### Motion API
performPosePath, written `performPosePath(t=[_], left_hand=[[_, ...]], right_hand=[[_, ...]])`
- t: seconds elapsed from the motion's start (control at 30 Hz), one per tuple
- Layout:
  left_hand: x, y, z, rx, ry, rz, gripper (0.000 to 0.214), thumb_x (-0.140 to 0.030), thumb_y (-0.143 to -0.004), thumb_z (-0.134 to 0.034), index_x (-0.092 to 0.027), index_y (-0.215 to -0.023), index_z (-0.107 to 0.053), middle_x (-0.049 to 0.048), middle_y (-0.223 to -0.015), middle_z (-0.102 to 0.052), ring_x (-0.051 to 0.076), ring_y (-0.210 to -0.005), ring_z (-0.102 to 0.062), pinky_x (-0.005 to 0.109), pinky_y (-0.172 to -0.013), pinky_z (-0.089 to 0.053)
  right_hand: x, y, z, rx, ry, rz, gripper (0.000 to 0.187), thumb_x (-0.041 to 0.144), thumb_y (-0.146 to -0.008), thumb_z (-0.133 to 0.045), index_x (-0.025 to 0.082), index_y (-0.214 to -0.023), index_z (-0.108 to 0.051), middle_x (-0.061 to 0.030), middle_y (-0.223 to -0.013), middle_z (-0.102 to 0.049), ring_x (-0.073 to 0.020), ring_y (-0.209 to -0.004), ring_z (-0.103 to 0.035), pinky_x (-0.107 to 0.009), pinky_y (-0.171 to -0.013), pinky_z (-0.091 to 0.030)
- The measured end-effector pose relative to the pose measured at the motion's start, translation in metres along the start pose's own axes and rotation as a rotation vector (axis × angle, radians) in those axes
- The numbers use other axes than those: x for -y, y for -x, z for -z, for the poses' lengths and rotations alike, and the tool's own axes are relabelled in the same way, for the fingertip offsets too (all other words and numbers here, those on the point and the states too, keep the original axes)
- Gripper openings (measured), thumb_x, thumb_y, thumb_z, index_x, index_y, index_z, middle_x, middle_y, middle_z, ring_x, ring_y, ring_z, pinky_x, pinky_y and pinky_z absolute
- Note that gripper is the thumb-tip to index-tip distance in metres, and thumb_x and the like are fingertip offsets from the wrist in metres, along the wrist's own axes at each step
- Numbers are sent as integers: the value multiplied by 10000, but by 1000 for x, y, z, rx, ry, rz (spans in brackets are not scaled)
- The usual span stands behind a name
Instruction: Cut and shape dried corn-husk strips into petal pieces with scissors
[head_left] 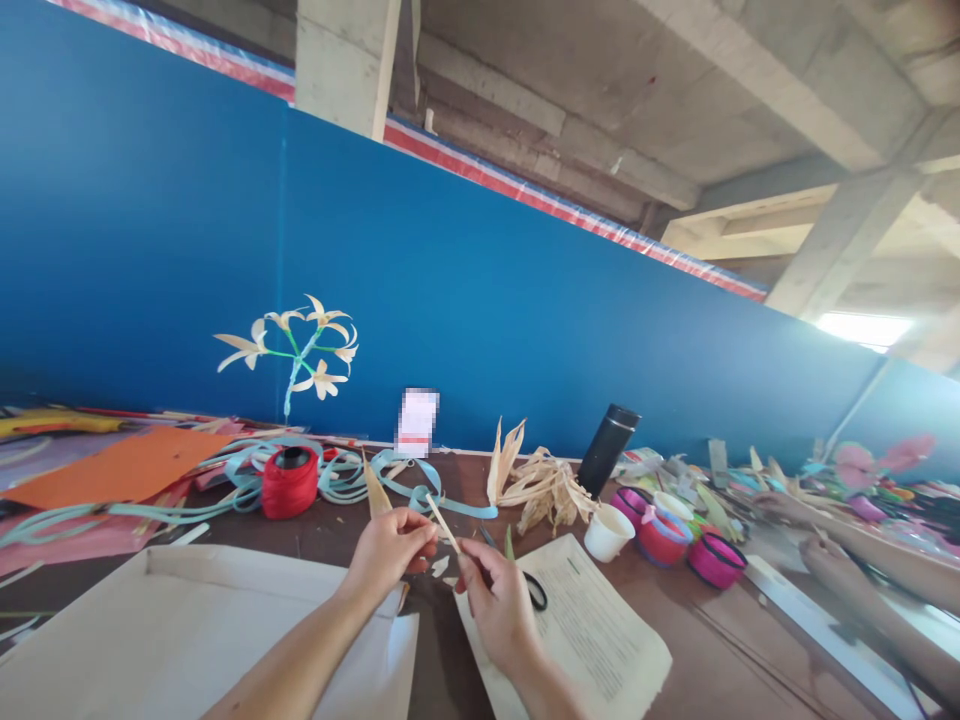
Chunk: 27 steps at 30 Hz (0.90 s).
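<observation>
My left hand is closed, thumb and fingers pinched together. A pointed tan piece of corn husk sticks up from behind its knuckles, and its lower part is hidden by the hand. Close beside it, my right hand pinches the lower end of a thin pale strip, which slants up to the left between the two hands. Partly behind the right hand lie scissors with a black handle loop, resting on a printed sheet. Small pale scraps lie on the brown table below the fingers.
Dried corn husks, a black flask, a white cup and pink containers stand ahead right. Leftward are red ribbon, light blue strips, orange paper and a husk flower stem. Another person's hands work at right.
</observation>
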<state>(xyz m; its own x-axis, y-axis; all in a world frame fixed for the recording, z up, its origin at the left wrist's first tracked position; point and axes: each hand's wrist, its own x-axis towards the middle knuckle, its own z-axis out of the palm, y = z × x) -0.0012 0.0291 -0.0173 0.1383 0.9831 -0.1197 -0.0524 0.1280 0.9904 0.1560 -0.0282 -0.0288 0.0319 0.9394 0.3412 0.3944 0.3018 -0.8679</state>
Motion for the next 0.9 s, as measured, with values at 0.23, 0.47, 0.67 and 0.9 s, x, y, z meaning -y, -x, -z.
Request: performPosePath(t=[0.23, 0.47, 0.67, 0.9], left_hand=[[-1, 13, -18, -28, 231, 65, 294, -372, -601, -682, -124, -741, -611, 75, -725, -665, 173, -719, -644, 242, -584, -525], [-1, 15, -19, 54, 146, 116, 397, -432, -574, -687, -117, -811, -640, 105, -832, -686, 194, -743, -645, 246, -556, -518], [2, 13, -18, 64, 122, 95, 441, -442, -550, -700, -123, -849, -646, 97, -810, -690, 207, -754, -648, 257, -550, -523], [5, 10, -18, 67, 91, 73, 371, -414, -559, -697, -123, -783, -649, 60, -691, -666, 193, -713, -643, 251, -542, -526]], right_hand=[[-2, -1, -6, 42, -155, -90, 374, 415, -827, -493, 182, -1107, -577, 3, -595, -570, -82, -393, -410, -182, -368, -319], [0, -4, -1, -33, -107, -64, 375, 436, -812, -499, 178, -1052, -625, -14, -616, -590, -89, -393, -420, -190, -364, -342], [-2, -4, -1, -41, -96, -57, 343, 410, -813, -505, 192, -1047, -630, -19, -645, -615, -86, -389, -434, -187, -360, -357], [2, -3, 0, -14, -112, -87, 355, 427, -805, -507, 185, -1033, -631, -15, -623, -585, -94, -410, -427, -187, -355, -329]])
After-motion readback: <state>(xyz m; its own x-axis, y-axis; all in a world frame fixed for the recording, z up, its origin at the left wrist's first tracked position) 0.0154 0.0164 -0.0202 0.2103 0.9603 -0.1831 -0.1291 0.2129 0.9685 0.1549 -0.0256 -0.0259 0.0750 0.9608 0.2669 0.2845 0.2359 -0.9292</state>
